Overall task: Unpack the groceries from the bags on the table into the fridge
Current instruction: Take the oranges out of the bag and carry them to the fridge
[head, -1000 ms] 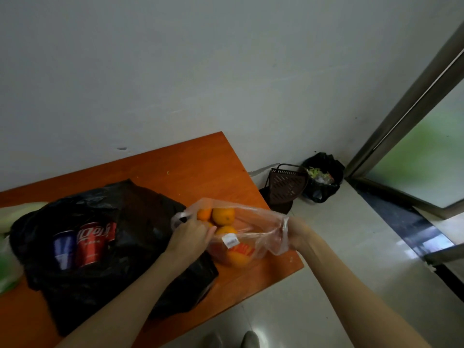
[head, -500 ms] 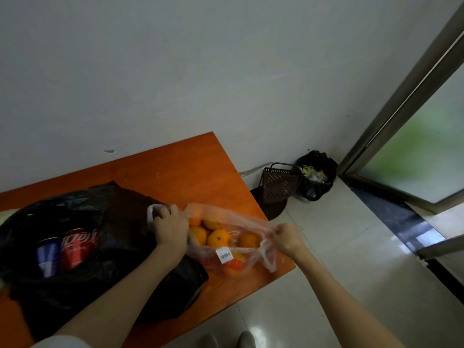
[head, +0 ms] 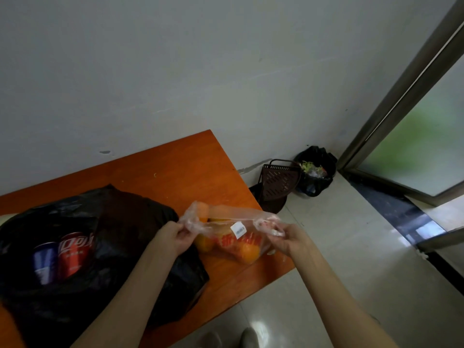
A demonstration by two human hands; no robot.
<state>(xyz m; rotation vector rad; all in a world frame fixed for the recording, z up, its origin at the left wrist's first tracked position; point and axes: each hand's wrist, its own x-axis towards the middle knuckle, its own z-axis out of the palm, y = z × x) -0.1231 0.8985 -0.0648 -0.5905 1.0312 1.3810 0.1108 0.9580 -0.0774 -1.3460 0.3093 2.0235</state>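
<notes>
A clear plastic bag of oranges (head: 233, 234) with red print and a white label sits near the right end of the orange table (head: 175, 172). My left hand (head: 173, 237) pinches the bag's left handle. My right hand (head: 288, 237) pinches its right handle, and the bag's mouth is stretched between them. To the left lies a black plastic bag (head: 120, 237), open at its left side, with a red cola can (head: 74, 252) and a blue can (head: 45, 262) inside. No fridge is in view.
On the floor by the wall stand a brown perforated basket (head: 278, 182) and a black-lined bin with rubbish (head: 315, 172). A metal-framed glass door (head: 411, 136) fills the right side. My shoe tips (head: 233, 339) show on the pale floor tiles beside the table's edge.
Both hands shifted along the clear bag to its two handles and pulled them apart, closing the mouth into a taut line. The oranges settled lower in the bag.
</notes>
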